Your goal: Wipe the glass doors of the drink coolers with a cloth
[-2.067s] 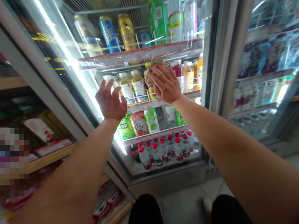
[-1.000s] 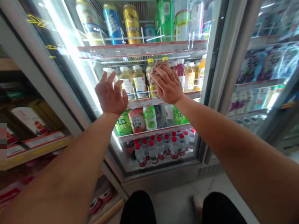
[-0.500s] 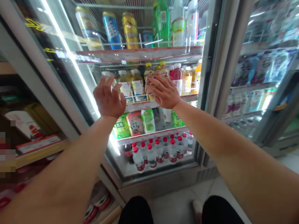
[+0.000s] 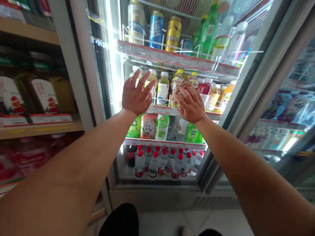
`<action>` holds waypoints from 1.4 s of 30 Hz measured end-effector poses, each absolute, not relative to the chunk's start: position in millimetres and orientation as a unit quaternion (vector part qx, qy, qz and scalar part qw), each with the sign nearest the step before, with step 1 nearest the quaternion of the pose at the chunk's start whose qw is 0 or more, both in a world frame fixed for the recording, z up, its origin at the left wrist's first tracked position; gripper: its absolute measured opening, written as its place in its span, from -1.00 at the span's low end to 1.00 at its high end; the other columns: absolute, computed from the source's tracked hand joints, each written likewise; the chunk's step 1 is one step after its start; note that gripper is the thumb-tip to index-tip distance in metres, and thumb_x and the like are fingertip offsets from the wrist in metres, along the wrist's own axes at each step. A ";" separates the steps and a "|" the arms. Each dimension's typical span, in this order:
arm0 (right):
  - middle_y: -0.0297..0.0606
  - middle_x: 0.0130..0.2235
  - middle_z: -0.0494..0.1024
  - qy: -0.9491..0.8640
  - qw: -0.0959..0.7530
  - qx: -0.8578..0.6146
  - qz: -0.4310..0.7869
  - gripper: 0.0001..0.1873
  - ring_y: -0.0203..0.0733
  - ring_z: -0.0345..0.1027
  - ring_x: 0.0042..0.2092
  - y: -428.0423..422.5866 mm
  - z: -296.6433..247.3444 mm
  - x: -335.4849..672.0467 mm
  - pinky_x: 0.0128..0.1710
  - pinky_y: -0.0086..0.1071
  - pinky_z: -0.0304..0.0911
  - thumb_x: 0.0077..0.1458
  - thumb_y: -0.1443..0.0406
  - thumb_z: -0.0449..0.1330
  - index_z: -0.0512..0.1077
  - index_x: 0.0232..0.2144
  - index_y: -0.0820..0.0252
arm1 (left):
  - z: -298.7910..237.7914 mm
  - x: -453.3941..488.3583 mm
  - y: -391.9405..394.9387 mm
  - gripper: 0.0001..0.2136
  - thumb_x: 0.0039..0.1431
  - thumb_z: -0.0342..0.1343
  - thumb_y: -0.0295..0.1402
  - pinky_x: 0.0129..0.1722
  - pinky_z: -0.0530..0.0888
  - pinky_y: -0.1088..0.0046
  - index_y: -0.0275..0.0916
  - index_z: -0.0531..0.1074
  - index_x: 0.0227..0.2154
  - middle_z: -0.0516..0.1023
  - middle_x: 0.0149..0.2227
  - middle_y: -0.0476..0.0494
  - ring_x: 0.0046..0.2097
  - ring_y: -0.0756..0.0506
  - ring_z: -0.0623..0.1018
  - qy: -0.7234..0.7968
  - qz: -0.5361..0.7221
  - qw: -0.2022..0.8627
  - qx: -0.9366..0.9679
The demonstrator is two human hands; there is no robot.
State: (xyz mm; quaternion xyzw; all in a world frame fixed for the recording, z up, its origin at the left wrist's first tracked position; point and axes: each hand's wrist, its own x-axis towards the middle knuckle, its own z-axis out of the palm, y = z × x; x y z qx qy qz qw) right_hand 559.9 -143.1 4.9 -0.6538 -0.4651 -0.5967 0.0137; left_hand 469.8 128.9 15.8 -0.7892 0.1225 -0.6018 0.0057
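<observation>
I face the glass door (image 4: pixel 222 108) of a lit drinks fridge. My left hand (image 4: pixel 136 95) lies against the glass with its fingers spread, holding nothing. My right hand (image 4: pixel 191 105) presses a crumpled brownish cloth (image 4: pixel 182 86) onto the glass, with its fingers laid over the cloth. Both hands are at the height of the second shelf, in front of a row of yellow-green tea bottles (image 4: pixel 163 90). The cloth is mostly hidden under my fingers.
Behind the glass are cans (image 4: pixel 156 29) and green bottles (image 4: pixel 209 31) on the top shelf, cartons lower down, and red-capped water bottles (image 4: pixel 157 162) at the bottom. A wooden goods shelf (image 4: pixel 36 128) stands to the left. Another fridge door (image 4: pixel 283 108) is on the right. My knees are over the tiled floor (image 4: pixel 159 223).
The view has swung and tilted, so the fridge now sits further right and upright. Both hands stay on the glass, and the right hand with the cloth has slid slightly across it.
</observation>
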 end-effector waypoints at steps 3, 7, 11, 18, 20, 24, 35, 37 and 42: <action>-0.16 0.38 0.31 -0.474 -0.007 -0.649 -0.595 -0.38 0.18 0.10 0.41 -145.9 7.6 560.0 0.39 0.20 0.03 0.21 0.26 0.10 0.34 0.32 0.04 | 15.7 470.6 130.2 -0.48 0.29 0.03 -0.16 0.42 0.01 -0.16 -0.03 0.29 0.30 0.11 0.46 0.07 0.50 -0.25 -0.03 0.121 -0.598 0.014 -0.792; -0.18 0.37 0.32 -0.518 -0.074 -0.638 -0.565 -0.41 0.10 0.08 0.43 -157.4 26.1 560.9 0.40 0.13 0.05 0.25 0.26 0.10 0.34 0.32 0.02 | 15.6 469.4 128.2 -0.49 0.24 0.08 -0.23 0.42 0.02 -0.17 0.05 0.31 0.27 0.15 0.44 0.07 0.50 -0.27 -0.02 0.128 -0.600 -0.008 -0.790; -0.22 0.38 0.31 -0.522 -0.095 -0.637 -0.559 -0.45 0.05 0.07 0.44 -168.6 43.1 562.0 0.40 0.08 0.07 0.31 0.23 0.05 0.34 0.32 0.00 | 16.9 469.1 127.3 -0.51 0.25 0.04 -0.18 0.44 0.00 -0.12 -0.02 0.35 0.25 0.16 0.44 0.08 0.50 -0.22 -0.03 0.128 -0.598 -0.016 -0.791; -0.13 0.36 0.30 -0.376 0.083 -0.662 -0.643 -0.42 0.18 0.04 0.43 -163.7 33.2 564.5 0.36 0.20 0.05 0.26 0.20 0.00 0.36 0.28 0.13 | 15.7 469.0 126.9 -0.47 0.26 0.05 -0.27 0.41 0.07 -0.14 0.00 0.30 0.30 0.13 0.45 0.08 0.50 -0.24 -0.02 0.113 -0.597 0.022 -0.794; -0.11 0.37 0.26 -0.318 0.134 -0.671 -0.657 -0.40 0.17 0.01 0.44 -162.6 31.8 566.3 0.37 0.21 0.00 0.25 0.20 -0.03 0.32 0.29 0.16 | 14.2 468.7 126.0 -0.45 0.25 0.08 -0.31 0.39 0.10 -0.18 0.01 0.28 0.32 0.12 0.46 0.04 0.49 -0.28 0.00 0.111 -0.607 0.039 -0.786; -0.03 0.37 0.24 -0.260 0.173 -0.663 -0.681 -0.41 0.15 -0.01 0.42 -162.6 30.6 567.5 0.40 0.12 -0.04 0.26 0.24 -0.05 0.31 0.29 0.23 | 12.6 467.2 124.5 -0.46 0.29 0.03 -0.37 0.36 0.15 -0.18 0.01 0.27 0.33 0.12 0.46 0.00 0.48 -0.31 0.04 0.106 -0.620 0.075 -0.774; -0.11 0.36 0.28 -0.350 0.095 -0.661 -0.657 -0.42 0.12 -0.01 0.43 -167.5 25.2 566.3 0.40 0.08 -0.05 0.27 0.22 -0.05 0.33 0.29 0.16 | 11.9 470.5 127.7 -0.45 0.33 -0.02 -0.35 0.38 0.05 -0.27 0.04 0.19 0.37 0.10 0.46 0.04 0.50 -0.31 -0.03 0.127 -0.610 0.044 -0.781; -0.07 0.37 0.26 -0.344 0.107 -0.658 -0.661 -0.41 0.15 -0.03 0.43 -167.3 24.3 566.6 0.39 0.10 -0.04 0.26 0.24 -0.04 0.32 0.29 0.21 | 11.0 471.7 128.5 -0.46 0.34 -0.03 -0.35 0.36 0.08 -0.25 0.03 0.19 0.37 0.11 0.46 0.04 0.49 -0.31 -0.01 0.120 -0.617 0.065 -0.775; -0.14 0.34 0.31 -0.367 0.053 -0.664 -0.649 -0.44 0.13 0.06 0.40 -166.0 22.6 562.9 0.38 0.13 -0.02 0.23 0.24 0.00 0.37 0.25 0.12 | 9.5 474.8 130.0 -0.47 0.37 -0.05 -0.34 0.36 0.08 -0.22 0.05 0.17 0.37 0.09 0.46 0.10 0.49 -0.26 -0.02 0.115 -0.629 0.084 -0.764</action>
